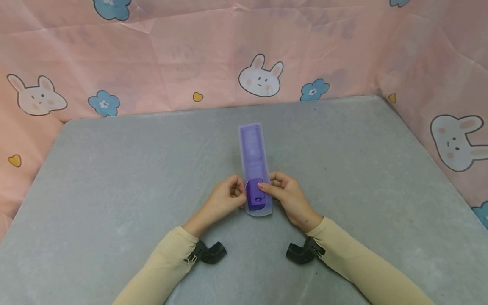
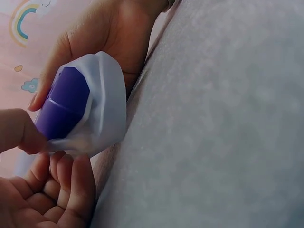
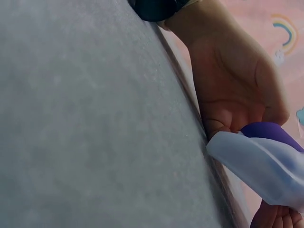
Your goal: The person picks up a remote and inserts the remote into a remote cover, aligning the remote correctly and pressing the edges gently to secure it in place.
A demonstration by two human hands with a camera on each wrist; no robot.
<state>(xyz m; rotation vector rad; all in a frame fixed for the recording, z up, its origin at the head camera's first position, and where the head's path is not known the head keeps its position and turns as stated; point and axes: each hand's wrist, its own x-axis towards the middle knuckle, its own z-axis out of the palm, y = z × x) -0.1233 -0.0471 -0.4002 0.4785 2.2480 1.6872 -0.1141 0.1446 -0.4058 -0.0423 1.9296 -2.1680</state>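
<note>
A purple remote control lies lengthwise in a long, translucent soft sleeve. Its near end shows dark and bare, with a small latch on its upper face; the far part looks paler through the sleeve. My left hand pinches the sleeve's left edge between thumb and forefinger, its other fingers curled. On the other side, my right hand holds remote and sleeve, thumb on the purple face and fingers along the right edge. In the left wrist view, the sleeve's near end stands away from the purple end.
A grey tabletop spreads around both hands. Pink cloth with rabbits and flowers hangs behind the table and along its sides. Each sleeved wrist wears a black camera mount, one at the left wrist and one at the right wrist.
</note>
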